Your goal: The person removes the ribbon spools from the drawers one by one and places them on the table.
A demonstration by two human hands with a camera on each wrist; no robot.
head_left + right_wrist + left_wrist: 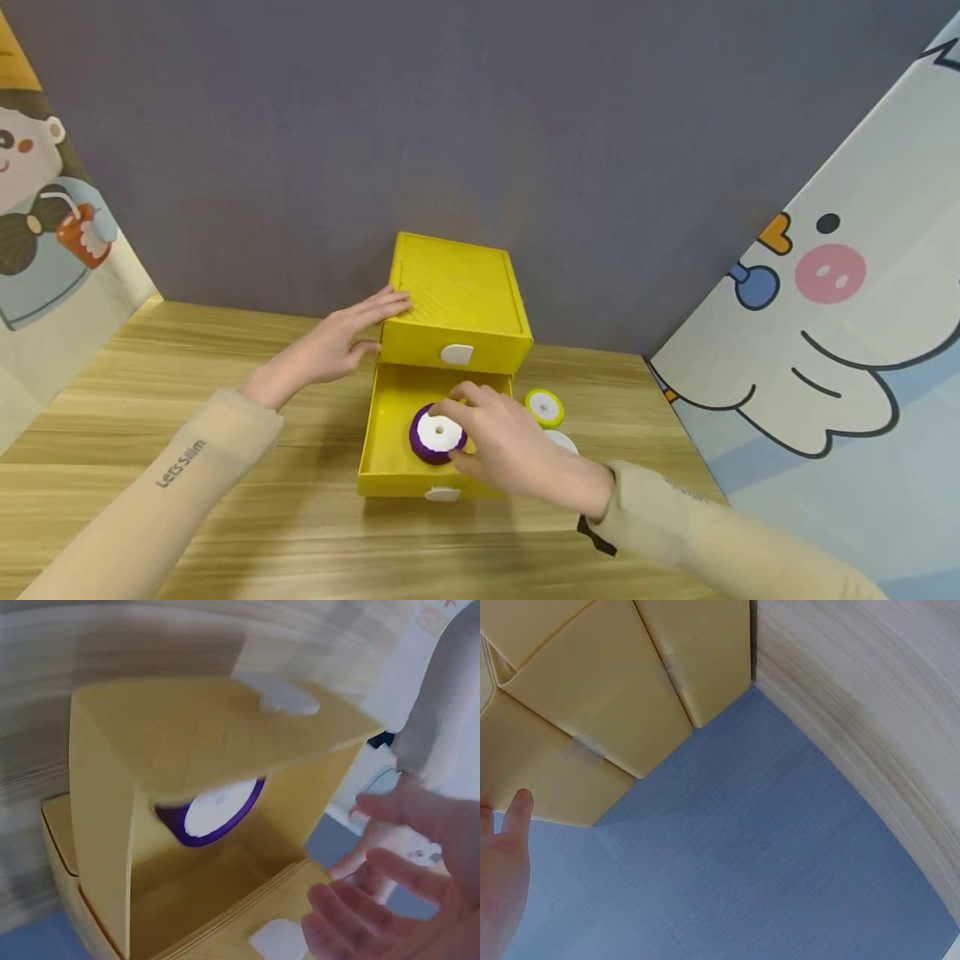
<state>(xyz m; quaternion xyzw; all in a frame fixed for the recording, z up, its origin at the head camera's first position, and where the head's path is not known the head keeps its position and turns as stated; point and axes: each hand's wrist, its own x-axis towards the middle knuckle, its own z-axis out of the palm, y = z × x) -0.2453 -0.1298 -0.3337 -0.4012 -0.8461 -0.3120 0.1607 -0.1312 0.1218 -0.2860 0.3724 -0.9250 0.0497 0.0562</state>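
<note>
A yellow two-drawer box (461,287) stands against the dark wall, its lower drawer (386,454) pulled out. Inside that drawer lies a purple ribbon spool (439,433) with a white face and a small centre hole; the right wrist view shows the same spool (221,810). My right hand (513,442) hovers over the drawer's right side, fingers spread and loosely bent beside the spool. In the right wrist view, space shows between this hand (405,900) and the spool. My left hand (333,342) rests its straight fingers on the box's left top edge, thumb lower at its side.
Right of the drawer, a yellow-rimmed spool (544,407) and a white round piece (562,442), partly hidden by my right hand, lie on the wooden table (300,517). White handles (456,354) stick out from the drawer fronts. Cartoon-printed panels (847,350) stand at both sides.
</note>
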